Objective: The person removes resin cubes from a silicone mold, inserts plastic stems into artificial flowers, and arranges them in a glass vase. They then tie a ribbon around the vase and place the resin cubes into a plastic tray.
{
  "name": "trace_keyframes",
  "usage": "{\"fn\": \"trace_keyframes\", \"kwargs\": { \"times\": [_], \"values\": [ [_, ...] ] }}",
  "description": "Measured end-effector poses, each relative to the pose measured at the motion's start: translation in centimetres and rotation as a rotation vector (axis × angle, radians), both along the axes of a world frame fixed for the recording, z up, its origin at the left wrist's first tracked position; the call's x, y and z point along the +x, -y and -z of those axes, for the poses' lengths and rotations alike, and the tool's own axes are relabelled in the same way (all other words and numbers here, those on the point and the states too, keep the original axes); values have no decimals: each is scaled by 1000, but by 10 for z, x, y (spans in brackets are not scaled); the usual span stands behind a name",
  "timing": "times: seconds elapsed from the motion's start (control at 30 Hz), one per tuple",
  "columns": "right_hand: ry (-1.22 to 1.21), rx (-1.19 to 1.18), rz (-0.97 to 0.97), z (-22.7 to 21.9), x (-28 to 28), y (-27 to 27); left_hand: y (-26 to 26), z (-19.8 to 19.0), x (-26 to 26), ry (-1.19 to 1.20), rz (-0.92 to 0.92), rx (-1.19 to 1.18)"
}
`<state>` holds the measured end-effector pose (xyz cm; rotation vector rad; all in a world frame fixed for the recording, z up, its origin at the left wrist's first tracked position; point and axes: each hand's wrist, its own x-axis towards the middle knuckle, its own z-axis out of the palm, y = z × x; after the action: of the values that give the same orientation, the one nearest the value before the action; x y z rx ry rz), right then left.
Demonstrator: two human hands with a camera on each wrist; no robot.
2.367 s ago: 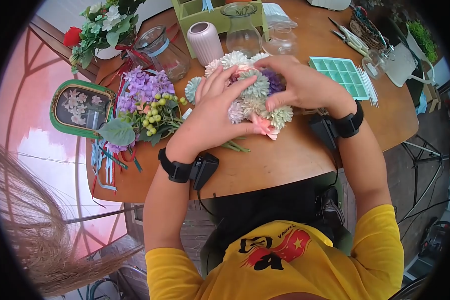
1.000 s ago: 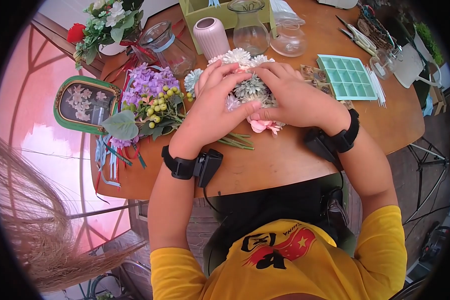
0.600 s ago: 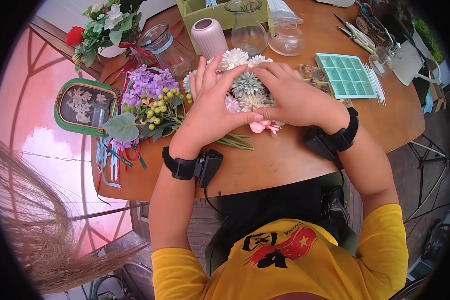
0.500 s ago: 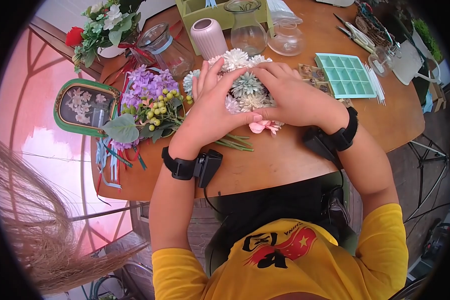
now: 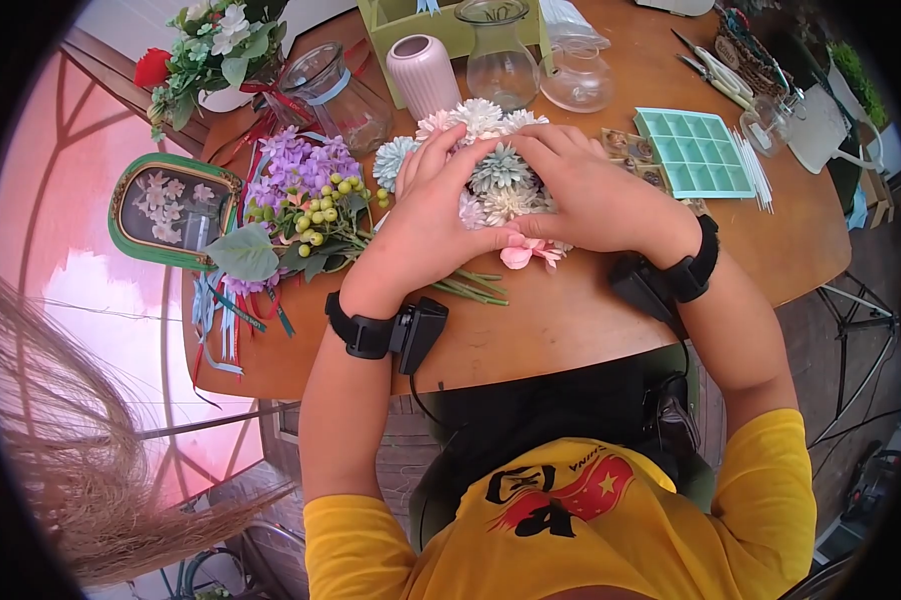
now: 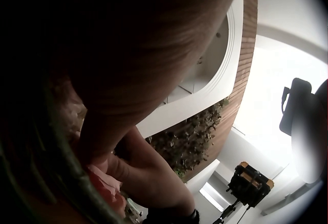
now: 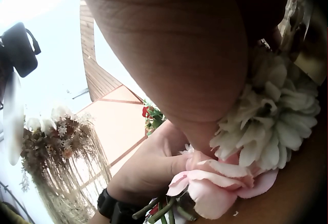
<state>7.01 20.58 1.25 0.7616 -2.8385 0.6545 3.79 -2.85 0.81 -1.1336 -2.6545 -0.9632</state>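
Observation:
A bouquet of artificial flowers [image 5: 501,172] lies on the wooden table in front of the person, with white, pale blue and cream blooms. My left hand [image 5: 429,218] cups its left side, and my right hand [image 5: 601,192] curves round the right side. Both thumbs meet at a pink flower [image 5: 533,254] on the near edge; the right wrist view shows this pink flower [image 7: 218,185] beside a white bloom [image 7: 269,114]. Green stems [image 5: 474,288] stick out below the left hand. The palms hide much of the bouquet.
Purple flowers [image 5: 301,170] with green berries lie left, beside a green-framed picture [image 5: 176,212] and ribbons. Behind stand a pink ribbed vase [image 5: 424,80] and glass vases [image 5: 501,60]. On the right are a mint compartment tray [image 5: 696,155], white sticks [image 5: 756,170] and pruning shears [image 5: 716,75].
Both hands have closed in round the bouquet from a more spread pose, and the thumbs have come together. Over the last half second the left fingers have drawn in slightly.

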Motion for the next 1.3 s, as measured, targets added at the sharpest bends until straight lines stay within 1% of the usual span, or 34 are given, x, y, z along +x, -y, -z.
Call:
{"fn": "trace_keyframes", "kwargs": {
  "times": [0.07, 0.7, 0.8, 0.9, 1.0, 1.1, 1.2, 1.3],
  "values": [
    [50, 17, 2, -7, 2, 1, 1, 1, 0, -9, 3, -2],
    [36, 15, 3, -6, 1, 2, 3, 1, -1, -9, 3, -3],
    [51, 16, 4, -7, 0, 3, 4, -2, 0, -22, 3, -79],
    [56, 17, 1, -7, 0, 3, 4, -2, 0, -31, 5, -75],
    [62, 20, 4, -8, 0, 4, 4, 2, -1, -15, 3, -5],
    [60, 19, 2, -8, 0, 4, 4, 2, -2, -18, 6, -4],
    [59, 24, 5, -8, 0, 4, 5, -2, 0, -29, 4, -76],
    [32, 12, 3, -6, 0, 4, 6, -1, 0, -38, 2, -80]
  ]
}}
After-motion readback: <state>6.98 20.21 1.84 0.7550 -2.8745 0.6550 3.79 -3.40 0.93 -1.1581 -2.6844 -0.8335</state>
